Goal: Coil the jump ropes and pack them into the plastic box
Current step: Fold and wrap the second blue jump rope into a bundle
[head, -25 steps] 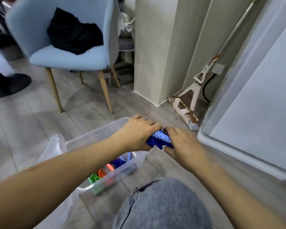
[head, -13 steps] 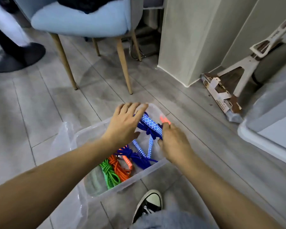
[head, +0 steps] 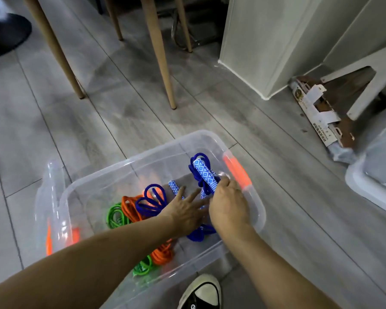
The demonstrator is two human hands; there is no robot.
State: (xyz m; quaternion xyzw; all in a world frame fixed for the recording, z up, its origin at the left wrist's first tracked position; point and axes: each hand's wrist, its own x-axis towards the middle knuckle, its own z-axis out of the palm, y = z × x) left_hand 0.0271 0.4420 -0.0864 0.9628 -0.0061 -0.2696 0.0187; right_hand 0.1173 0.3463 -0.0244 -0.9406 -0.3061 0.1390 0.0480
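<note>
On the grey plank floor (head: 125, 103), inside the clear plastic box (head: 260, 214), your right hand (head: 228, 205) pinches the coiled blue jump rope with patterned handles (head: 204, 173), its long axis pointing away from you, while your left hand (head: 185, 208) lies flat, fingers spread, just beside it.

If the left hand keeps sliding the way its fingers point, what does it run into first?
Probably the patterned blue handle lying just past the fingertips of the left hand, which is spread flat inside the plastic box. Beyond that lies the bundled blue rope held by the right hand. Depth is uncertain.
</note>
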